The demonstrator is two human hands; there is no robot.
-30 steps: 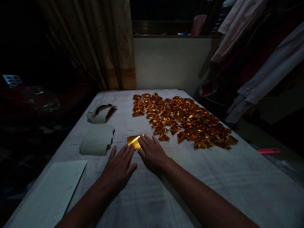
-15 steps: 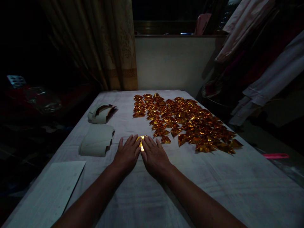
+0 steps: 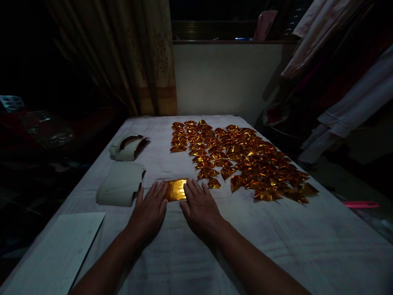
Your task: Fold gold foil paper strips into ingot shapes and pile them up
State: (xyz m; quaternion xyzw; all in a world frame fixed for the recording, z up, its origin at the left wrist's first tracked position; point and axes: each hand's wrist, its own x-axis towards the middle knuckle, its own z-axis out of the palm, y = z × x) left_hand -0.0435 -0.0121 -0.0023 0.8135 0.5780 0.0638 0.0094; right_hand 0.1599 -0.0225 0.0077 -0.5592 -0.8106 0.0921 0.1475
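Observation:
A flat gold foil piece (image 3: pixel 176 190) lies on the pale cloth between my hands. My left hand (image 3: pixel 150 209) rests palm down with fingers stretched, its fingertips at the foil's left edge. On the right edge lie the fingertips of my right hand (image 3: pixel 201 205), also flat and spread. Beyond and to the right, many folded gold foil pieces (image 3: pixel 233 149) stand in rows and a dense cluster. The nearest folded piece (image 3: pixel 214 183) sits just past my right fingertips.
Two curved grey card pieces (image 3: pixel 120 184) (image 3: pixel 127 148) lie on the left. A white sheet (image 3: pixel 58 254) is at the near left. Beyond the cloth-covered table (image 3: pixel 276 254) are a curtain (image 3: pixel 147 61), a wall, hanging clothes (image 3: pixel 353 98) and a pink handle (image 3: pixel 360 204).
My left hand has slid left, away from my right hand, uncovering more of the gold foil. My right hand has stayed nearly in place. The view has shifted slightly.

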